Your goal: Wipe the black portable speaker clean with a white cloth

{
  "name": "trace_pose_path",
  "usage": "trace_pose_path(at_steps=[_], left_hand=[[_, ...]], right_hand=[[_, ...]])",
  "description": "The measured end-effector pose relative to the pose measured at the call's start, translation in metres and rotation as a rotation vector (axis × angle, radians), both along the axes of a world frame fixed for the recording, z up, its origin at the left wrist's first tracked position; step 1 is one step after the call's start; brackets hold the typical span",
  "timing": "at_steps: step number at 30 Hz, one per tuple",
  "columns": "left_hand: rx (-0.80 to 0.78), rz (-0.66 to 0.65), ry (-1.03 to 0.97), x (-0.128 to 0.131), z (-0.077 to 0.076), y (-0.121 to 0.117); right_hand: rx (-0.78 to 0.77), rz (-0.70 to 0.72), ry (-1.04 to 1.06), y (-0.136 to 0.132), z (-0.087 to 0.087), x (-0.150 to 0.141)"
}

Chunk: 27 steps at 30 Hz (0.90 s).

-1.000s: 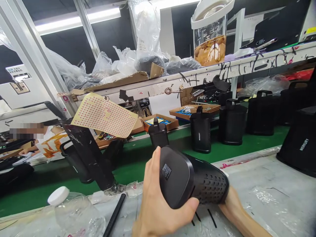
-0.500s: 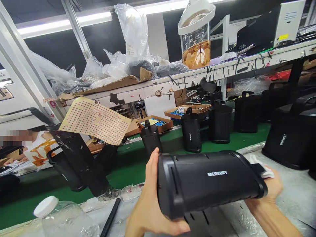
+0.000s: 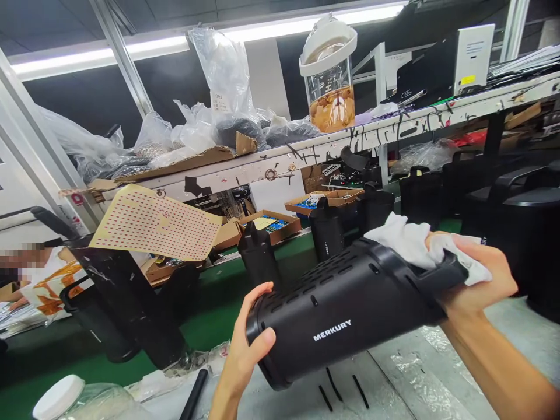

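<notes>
A black MERKURY unit with a carry handle (image 3: 350, 315) is held tilted in front of me, its logo facing me and a slotted face turned up. My left hand (image 3: 251, 338) grips its lower left end, thumb on the logo side and fingers behind. At the handle end, my right hand (image 3: 481, 271) is closed on a crumpled white cloth (image 3: 405, 239). Part of the cloth lies over the unit's top edge by the handle. Whether the right fingers also grip the handle is hidden.
Similar black units (image 3: 258, 254) stand along a green conveyor belt (image 3: 219, 312). A clear bottle with a white cap (image 3: 59, 396) and black strips (image 3: 361, 391) lie close by. A dotted sticker sheet (image 3: 157, 224) leans at left. The shelf above bears a jug (image 3: 332, 102) and plastic bags.
The unit has turned, bringing its slotted face into view, and its handle end has risen. My right hand has moved up with the cloth, which now shows more fully.
</notes>
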State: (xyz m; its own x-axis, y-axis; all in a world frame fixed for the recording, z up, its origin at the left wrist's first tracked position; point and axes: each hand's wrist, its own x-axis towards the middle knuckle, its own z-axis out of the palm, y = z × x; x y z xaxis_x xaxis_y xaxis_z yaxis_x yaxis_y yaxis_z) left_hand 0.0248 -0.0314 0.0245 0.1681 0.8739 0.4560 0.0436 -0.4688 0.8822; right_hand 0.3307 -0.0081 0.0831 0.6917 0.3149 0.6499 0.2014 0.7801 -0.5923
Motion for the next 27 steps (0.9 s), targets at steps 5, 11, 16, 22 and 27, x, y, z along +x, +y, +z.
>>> trace_pose_path(at_steps=[5,11,16,22,27], left_hand=[[-0.102,0.005,0.249,0.009,-0.004,0.0],[-0.027,-0.222,-0.067,0.052,-0.018,-0.008],[0.037,-0.238,-0.177,0.046,-0.025,0.002],[0.041,-0.214,-0.223,0.034,-0.028,0.012],[0.061,-0.164,-0.104,0.034,-0.022,0.005]], right_hand=[[0.037,0.347,-0.33,-0.004,0.024,-0.019],[0.015,0.779,-0.791,-0.011,0.027,-0.069],[0.2,0.406,0.317,0.022,0.032,-0.068],[0.107,0.36,0.224,0.014,-0.015,-0.064],[-0.159,0.561,-0.935,-0.037,-0.026,-0.089]])
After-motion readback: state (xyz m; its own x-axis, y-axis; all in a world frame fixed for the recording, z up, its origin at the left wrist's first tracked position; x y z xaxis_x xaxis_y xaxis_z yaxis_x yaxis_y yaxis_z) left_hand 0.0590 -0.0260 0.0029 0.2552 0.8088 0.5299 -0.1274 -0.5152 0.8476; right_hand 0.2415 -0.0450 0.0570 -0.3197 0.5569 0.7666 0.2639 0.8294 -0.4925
